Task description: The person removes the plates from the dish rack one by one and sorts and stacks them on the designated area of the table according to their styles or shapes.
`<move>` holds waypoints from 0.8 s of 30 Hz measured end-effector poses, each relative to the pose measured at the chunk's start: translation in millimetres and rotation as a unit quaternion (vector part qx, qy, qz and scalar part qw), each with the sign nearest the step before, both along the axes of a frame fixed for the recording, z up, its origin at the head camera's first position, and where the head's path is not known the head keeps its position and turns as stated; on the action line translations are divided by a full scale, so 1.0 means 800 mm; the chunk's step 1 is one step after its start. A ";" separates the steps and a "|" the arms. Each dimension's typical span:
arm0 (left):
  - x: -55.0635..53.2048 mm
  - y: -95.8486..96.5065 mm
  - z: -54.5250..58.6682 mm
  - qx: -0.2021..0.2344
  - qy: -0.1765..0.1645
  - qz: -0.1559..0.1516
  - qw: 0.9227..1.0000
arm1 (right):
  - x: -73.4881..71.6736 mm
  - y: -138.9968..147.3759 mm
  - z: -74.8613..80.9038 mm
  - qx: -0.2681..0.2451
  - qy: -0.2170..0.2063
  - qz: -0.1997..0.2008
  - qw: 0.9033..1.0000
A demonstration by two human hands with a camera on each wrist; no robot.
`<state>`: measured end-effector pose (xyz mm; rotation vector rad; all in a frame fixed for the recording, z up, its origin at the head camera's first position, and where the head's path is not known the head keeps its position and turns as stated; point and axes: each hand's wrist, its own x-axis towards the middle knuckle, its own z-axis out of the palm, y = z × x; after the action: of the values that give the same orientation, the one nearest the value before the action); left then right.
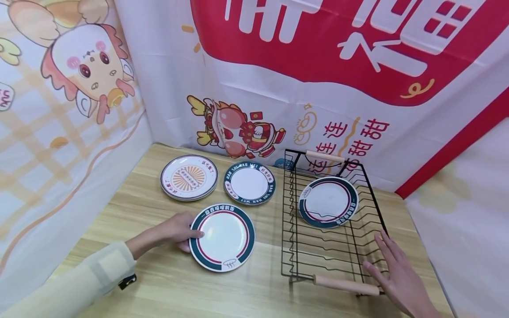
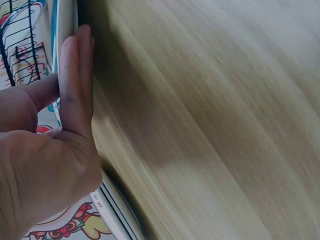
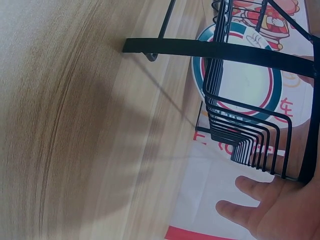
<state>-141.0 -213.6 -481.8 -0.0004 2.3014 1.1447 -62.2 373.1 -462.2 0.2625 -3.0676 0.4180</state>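
Note:
My left hand (image 1: 180, 232) pinches the left rim of a white plate (image 1: 222, 238) with a dark green border and a red ring, thumb on top and fingers beneath. In the left wrist view this plate (image 2: 66, 22) appears edge-on, lifted off the table. At the right, my right hand (image 1: 399, 269) rests against the near right corner of a black wire dish rack (image 1: 324, 254), fingers extended; the wires partly cover them in the right wrist view. A similar green-bordered plate (image 1: 329, 201) leans in the rack's far part.
A stack of white plates (image 1: 188, 176) with an orange sunburst print lies at the table's back left. Beside it lies another green-rimmed plate (image 1: 249, 183). The rack has wooden handles (image 1: 346, 285) at both ends. Printed cloth (image 1: 167, 79) hangs behind the wooden table (image 1: 191, 291).

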 end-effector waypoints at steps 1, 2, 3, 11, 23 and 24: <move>0.000 -0.001 -0.001 -0.012 0.002 -0.002 1.000 | 0.000 0.000 0.000 0.001 0.000 0.000 1.000; 0.000 -0.001 -0.001 -0.023 0.006 -0.007 1.000 | 0.000 0.000 0.000 0.001 -0.001 0.001 1.000; 0.001 -0.002 -0.002 -0.030 0.008 -0.011 0.999 | 0.000 0.000 0.000 0.001 -0.001 0.001 1.000; -0.001 -0.001 -0.008 -0.086 -0.020 -0.039 0.995 | -0.001 0.000 0.000 -0.002 0.006 0.004 1.000; -0.015 -0.005 0.017 -0.162 0.008 -0.109 0.981 | 0.000 -0.002 0.001 -0.007 0.007 0.006 1.000; -0.019 -0.005 0.023 -0.174 0.011 -0.116 0.978 | 0.000 -0.002 0.001 -0.007 0.006 0.006 1.000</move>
<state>-155.9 -218.0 -463.7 0.1452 2.4163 0.6214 -62.1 371.4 -461.0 0.2806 -3.0517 0.4368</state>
